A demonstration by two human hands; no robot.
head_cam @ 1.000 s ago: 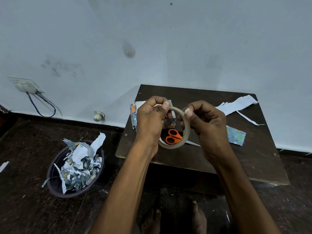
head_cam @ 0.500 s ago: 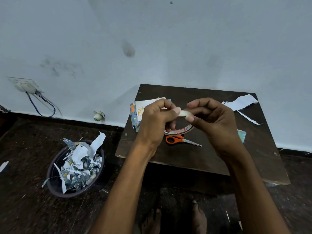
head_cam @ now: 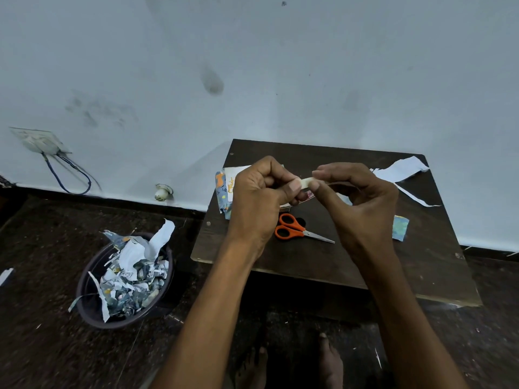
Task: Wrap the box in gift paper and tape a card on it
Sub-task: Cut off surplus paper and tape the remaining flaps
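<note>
Pale tape is what your hands are working: your left hand (head_cam: 261, 203) grips the tape roll (head_cam: 306, 193), mostly hidden behind it, while your right hand (head_cam: 362, 203) pinches the free tape end (head_cam: 307, 181) between thumb and forefinger. You look to be drawing off a strip for the card (head_cam: 234, 182), which lies on the wrapped box (head_cam: 222, 192) at the far left of the tabletop (head_cam: 421, 265). Next you'll likely need the orange scissors (head_cam: 297, 230), lying just below your hands, so one hand must let go first.

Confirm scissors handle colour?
Orange handles on the scissors, lying on the table; the head view shows it clearly.
</note>
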